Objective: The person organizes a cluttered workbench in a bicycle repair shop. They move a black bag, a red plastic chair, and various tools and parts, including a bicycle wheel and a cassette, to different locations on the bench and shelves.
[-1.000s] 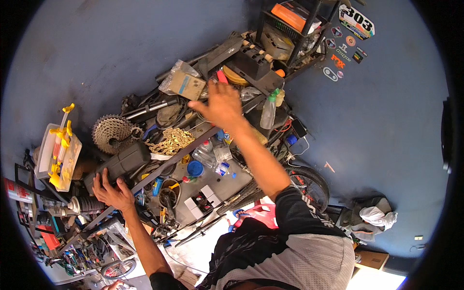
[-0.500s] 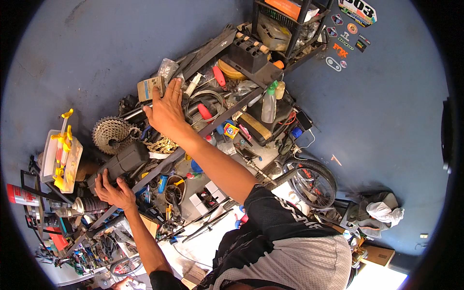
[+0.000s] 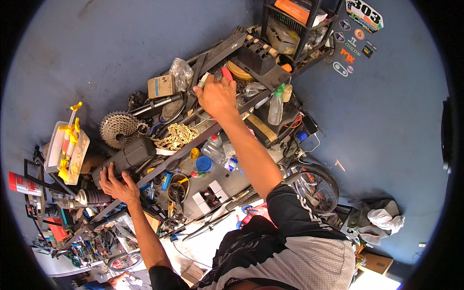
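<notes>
My right hand [image 3: 217, 96] reaches far onto the cluttered black metal rack [image 3: 193, 140]. Its fingers are curled around a small pale-handled tool [image 3: 203, 80], just left of a red-handled tool [image 3: 227, 73]. A coiled gold bicycle chain [image 3: 176, 136] lies below and to the left of that hand. My left hand [image 3: 118, 186] rests with fingers spread on the near end of a black plastic case [image 3: 128, 154] at the rack's edge. A bicycle cassette [image 3: 116, 129] sits just beyond the case.
A small cardboard box [image 3: 161, 86], a clear bin with yellow-handled tools [image 3: 67, 145], a spray bottle [image 3: 276, 107] and a black crate shelf [image 3: 295, 24] crowd the rack. A bicycle wheel [image 3: 314, 186] leans by my right side. The blue floor [image 3: 396, 145] surrounds it all.
My right hand swung left toward the cardboard box, then came back right to the spot beside the red-handled tool, now with fingers curled. My left hand stayed on the black case.
</notes>
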A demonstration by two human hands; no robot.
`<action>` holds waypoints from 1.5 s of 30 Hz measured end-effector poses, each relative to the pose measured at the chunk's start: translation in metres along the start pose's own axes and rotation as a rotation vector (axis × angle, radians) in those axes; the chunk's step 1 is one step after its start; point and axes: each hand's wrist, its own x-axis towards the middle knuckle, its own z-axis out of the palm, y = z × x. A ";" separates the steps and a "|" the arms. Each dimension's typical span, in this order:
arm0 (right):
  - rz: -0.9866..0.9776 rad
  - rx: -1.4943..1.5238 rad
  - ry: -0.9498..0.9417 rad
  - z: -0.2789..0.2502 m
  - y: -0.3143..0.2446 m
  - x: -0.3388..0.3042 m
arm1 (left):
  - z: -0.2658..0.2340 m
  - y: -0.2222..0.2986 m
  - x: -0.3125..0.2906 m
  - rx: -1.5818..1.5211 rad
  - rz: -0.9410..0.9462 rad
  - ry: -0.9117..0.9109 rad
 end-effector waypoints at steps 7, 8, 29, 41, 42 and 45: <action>0.318 0.456 -0.210 0.001 -0.031 0.012 | -0.004 0.001 0.000 0.013 -0.010 -0.011; 0.343 0.573 -0.246 0.001 -0.032 0.016 | -0.003 0.002 0.001 0.011 -0.009 -0.009; -0.005 0.861 0.049 0.041 -0.059 0.041 | -0.003 0.000 0.001 0.010 -0.004 -0.013; -0.106 0.132 -0.096 -0.014 0.003 -0.035 | -0.002 -0.001 0.000 0.011 0.013 -0.010; -0.111 0.078 -0.019 -0.019 0.012 -0.046 | -0.001 -0.002 0.001 0.011 0.017 -0.008; -0.123 -0.120 0.133 -0.034 0.034 -0.061 | -0.001 -0.004 0.000 0.015 0.018 -0.003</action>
